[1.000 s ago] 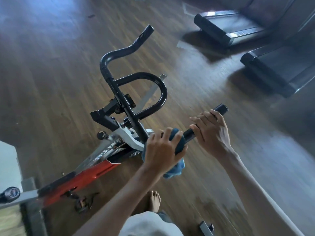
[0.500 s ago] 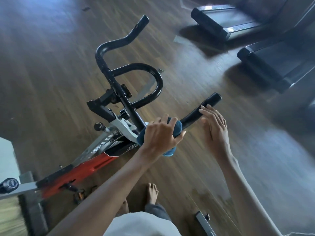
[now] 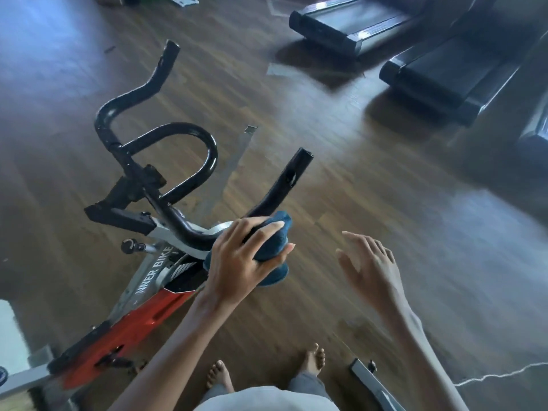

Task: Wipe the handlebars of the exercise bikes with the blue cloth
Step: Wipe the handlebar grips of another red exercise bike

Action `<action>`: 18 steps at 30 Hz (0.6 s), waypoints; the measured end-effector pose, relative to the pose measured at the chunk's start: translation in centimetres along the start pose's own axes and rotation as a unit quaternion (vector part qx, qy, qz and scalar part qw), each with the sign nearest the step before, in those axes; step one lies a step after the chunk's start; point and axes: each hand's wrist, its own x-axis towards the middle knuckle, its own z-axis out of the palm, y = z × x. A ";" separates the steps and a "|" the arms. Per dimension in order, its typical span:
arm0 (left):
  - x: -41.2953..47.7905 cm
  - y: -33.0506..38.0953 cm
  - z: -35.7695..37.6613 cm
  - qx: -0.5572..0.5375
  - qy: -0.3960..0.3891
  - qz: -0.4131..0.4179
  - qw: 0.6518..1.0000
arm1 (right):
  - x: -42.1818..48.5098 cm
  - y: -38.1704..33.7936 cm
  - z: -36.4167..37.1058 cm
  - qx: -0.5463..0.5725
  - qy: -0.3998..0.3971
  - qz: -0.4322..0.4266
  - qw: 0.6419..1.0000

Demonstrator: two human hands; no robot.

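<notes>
- My left hand (image 3: 237,259) is wrapped round the soft, bunched blue cloth (image 3: 274,247), fingers over the top and thumb underneath, pressing it onto the black tubular metal handlebar (image 3: 281,188) at the bend where the near horn rises.
- My right hand (image 3: 370,262) hangs beside the bar, apart from it, fingers spread and loose, holding nothing.
- The cloth looks light and limp; a tail droops below my palm, so I judge it will fold to the tube's curve. It is best gripped as a pad that closes round the bar.
- The bar is stiff, glossy and probably slick. A scuff shows near its open tip, so the cloth may snag there.
- The grey and red steel frame of the exercise bike (image 3: 127,324) seems heavy enough to stay put under a firm rub.
- Dark wooden plank floor (image 3: 385,203) lies beneath, with black treadmills (image 3: 444,75) beyond.
</notes>
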 end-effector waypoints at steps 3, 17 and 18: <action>-1.9 0.6 3.6 -0.022 -0.042 -0.069 0.997 | 1.3 2.1 -0.6 -0.030 -0.053 0.032 0.998; 0.9 4.0 20.1 -0.041 -0.058 -0.340 0.938 | 10.9 18.8 -5.0 -0.015 -0.188 0.098 0.977; 1.6 3.6 21.1 -0.037 -0.063 -0.339 0.938 | 12.0 19.5 -4.8 -0.012 -0.194 0.095 0.976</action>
